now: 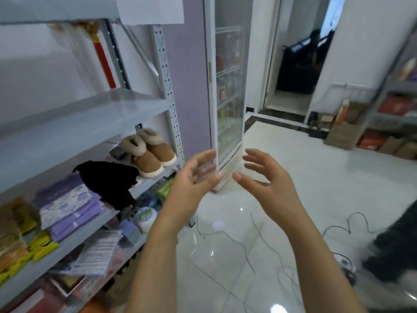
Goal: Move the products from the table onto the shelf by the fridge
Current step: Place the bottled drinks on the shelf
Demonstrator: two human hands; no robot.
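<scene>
Both my hands are raised in front of me over the floor, palms facing each other, fingers relaxed and holding nothing. My left hand [195, 177] is just right of the grey metal shelf [94, 114]; my right hand [262, 175] is beside it, in front of the glass-door fridge [228, 91]. On the shelf's middle board stand tan fur-lined boots [150, 152], a black cloth item [108, 181], purple packets [70, 206] and yellow snack packs [18, 236]. The board above them is bare. No table is in view.
A white tub [146, 216] and leaflets [99, 254] lie on the lower shelf board. Thin cables [239, 242] trail over the glossy white floor. Cardboard boxes [343, 132] and another stocked rack [397, 109] stand at the right. A dark doorway [300, 71] opens behind the fridge.
</scene>
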